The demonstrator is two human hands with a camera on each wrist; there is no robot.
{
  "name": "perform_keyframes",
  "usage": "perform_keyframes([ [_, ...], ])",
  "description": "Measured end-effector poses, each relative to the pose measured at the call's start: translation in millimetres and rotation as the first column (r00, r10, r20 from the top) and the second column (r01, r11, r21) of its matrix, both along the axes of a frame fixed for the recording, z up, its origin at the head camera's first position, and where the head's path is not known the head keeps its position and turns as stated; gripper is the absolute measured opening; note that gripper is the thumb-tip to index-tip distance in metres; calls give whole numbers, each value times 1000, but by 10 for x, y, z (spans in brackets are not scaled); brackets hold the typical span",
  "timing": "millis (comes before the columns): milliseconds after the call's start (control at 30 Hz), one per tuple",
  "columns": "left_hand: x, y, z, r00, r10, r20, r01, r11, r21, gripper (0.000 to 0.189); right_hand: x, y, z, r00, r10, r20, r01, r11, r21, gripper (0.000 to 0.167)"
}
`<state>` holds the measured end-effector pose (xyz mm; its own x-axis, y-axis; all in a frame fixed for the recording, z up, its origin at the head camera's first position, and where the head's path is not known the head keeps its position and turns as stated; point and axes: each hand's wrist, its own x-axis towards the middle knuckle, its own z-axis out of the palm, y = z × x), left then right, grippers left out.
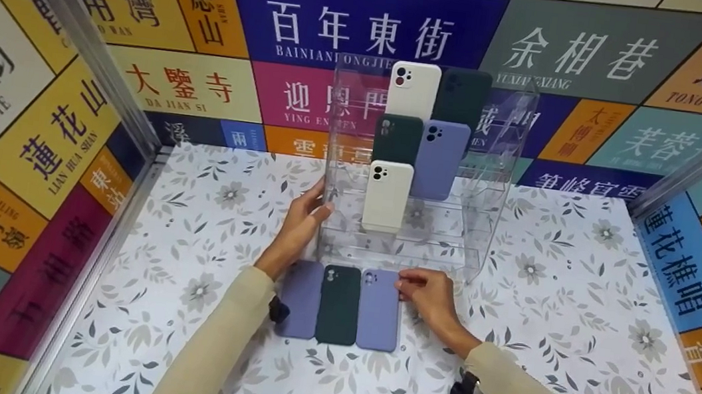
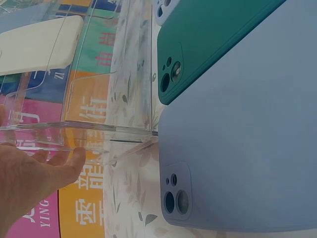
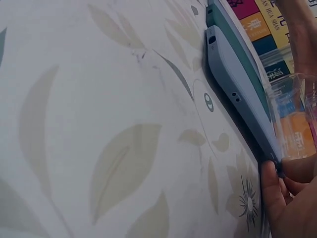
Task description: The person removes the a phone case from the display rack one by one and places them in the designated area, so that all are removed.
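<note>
A clear tiered display stand [image 1: 480, 239] stands on the table, and my left hand [image 1: 302, 221] holds its left side panel. In the left wrist view, thumb and fingers of that hand [image 2: 37, 173] lie at the panel's edge. In front of the stand lie three phone cases in a row: a left purple case [image 1: 299, 311], a dark green case [image 1: 339, 306] and a right purple case [image 1: 379, 314]. My right hand [image 1: 432, 297] pinches the right purple case at its upper right corner. The right wrist view shows thumb and fingertips at that corner [image 3: 277, 166].
On the stand's tiers lean a white case [image 1: 413, 94] and a dark green case [image 1: 470, 98] at the top. Below are another green case [image 1: 397, 139], a purple case [image 1: 441, 161] and a lower white case [image 1: 387, 198]. Sign-printed walls enclose the floral tabletop [image 1: 549, 328].
</note>
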<state>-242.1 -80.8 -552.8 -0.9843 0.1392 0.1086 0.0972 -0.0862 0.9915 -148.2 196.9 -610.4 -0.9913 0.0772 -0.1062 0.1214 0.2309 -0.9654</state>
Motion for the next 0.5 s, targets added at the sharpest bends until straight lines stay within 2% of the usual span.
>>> perform_keyframes([
  [300, 6, 8, 4, 1000, -9, 12, 9, 1000, 2, 70, 9, -53, 49, 1000, 14, -26, -11, 994, 111, 13],
  [500, 13, -2, 1, 1000, -5, 9, 5, 1000, 1, 69, 8, -86, 82, 999, 30, -16, -28, 992, 120, 14],
])
